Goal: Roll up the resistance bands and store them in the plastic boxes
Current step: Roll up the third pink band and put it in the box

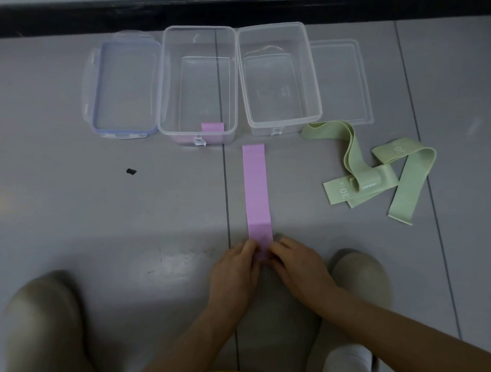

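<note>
A pink resistance band (256, 191) lies flat and straight on the grey floor, running away from me. My left hand (234, 274) and my right hand (299, 264) pinch its near end between fingertips, where the band is folded or curled over. Two clear plastic boxes stand open at the far side: the left box (162, 85) holds a rolled pink band (213, 127) at its near wall, the right box (314, 77) holds nothing. Several green bands (380, 167) lie tangled to the right.
A blue-rimmed lid (122, 87) lies left of the boxes and a clear lid (344, 78) right of them. A black baseboard (229, 10) runs along the far wall. My knees and shoes sit at the bottom corners. A dark spot (131, 171) marks the floor.
</note>
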Tool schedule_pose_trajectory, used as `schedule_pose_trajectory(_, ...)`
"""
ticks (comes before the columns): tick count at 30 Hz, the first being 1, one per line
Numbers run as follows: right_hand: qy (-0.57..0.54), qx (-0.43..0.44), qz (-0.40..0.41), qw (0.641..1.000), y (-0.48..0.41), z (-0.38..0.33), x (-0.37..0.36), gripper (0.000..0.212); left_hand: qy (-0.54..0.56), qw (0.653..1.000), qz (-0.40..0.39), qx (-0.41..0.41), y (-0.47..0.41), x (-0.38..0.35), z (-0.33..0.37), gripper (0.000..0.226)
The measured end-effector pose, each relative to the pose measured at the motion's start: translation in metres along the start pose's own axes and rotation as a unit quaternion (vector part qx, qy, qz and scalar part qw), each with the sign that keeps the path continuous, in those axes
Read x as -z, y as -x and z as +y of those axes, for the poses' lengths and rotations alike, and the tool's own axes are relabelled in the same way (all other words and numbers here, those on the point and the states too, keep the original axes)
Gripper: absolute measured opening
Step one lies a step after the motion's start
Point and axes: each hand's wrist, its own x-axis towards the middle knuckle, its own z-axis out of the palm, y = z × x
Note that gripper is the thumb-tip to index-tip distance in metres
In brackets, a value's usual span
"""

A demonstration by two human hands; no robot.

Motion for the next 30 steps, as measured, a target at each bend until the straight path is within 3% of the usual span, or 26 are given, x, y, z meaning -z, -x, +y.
schedule_pose_trajectory(3, 0.033, 0.010, 0.003, 0.999, 0.001, 0.003, 0.000, 0.025, 0.000, 1.000, -0.003, 0.006, -0.001, -0.002, 0.001, 0.008)
schedule_pose_trajectory(9, 0.065, 0.046, -0.018, 0.997, 0.000, 0.005, 0.004, 0.019, 0.029, 1.000, 0.009, -0.002, 0.005, -0.008, -0.007, 0.007)
schedule_pose_trajectory(22, 0.018, -0.034, -0.055, 0.998, -0.019, 0.000, 0.011, 0.020, -0.024, 0.995, 0.015, -0.097, -0.010, 0.003, -0.013, 0.022)
schedule_pose_trajectory(27, 0.001, -0.015, -0.040, 0.999, -0.017, -0.001, 0.012, 0.010, -0.048, 0.996, 0.007, -0.074, -0.012, 0.010, -0.006, 0.012)
schedule_pose_trajectory(30, 0.034, 0.013, -0.039, 0.999, -0.015, 0.000, 0.012, 0.016, -0.072, 0.996, 0.004, -0.061, -0.014, 0.008, -0.004, 0.011)
